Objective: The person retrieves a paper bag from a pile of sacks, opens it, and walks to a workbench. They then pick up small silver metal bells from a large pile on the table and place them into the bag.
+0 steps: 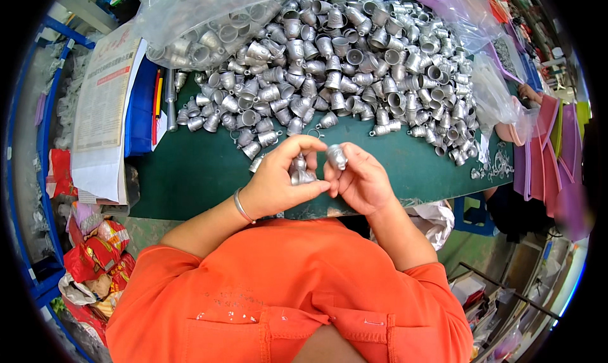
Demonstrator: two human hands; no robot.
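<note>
My right hand [366,184] pinches a small grey metal bell [337,157] between thumb and fingers, above the table's near edge. Close beside it, my left hand [275,176] curls round at least two more small bells [302,174], partly hidden by the thumb and fingers. A metal bangle circles the left wrist. Just beyond both hands spreads a large heap of the same silver-grey bells [335,65], many with a loop on top, lying in all directions. A few stray bells [252,150] lie nearest my left hand.
A green tabletop [183,173] lies under everything. See-through plastic bags [209,21] rest over the heap's far left. Left stand papers [104,110], a blue holder [140,110] and pens. Pink and purple bins [544,154] and small silvery loops [497,167] are at right.
</note>
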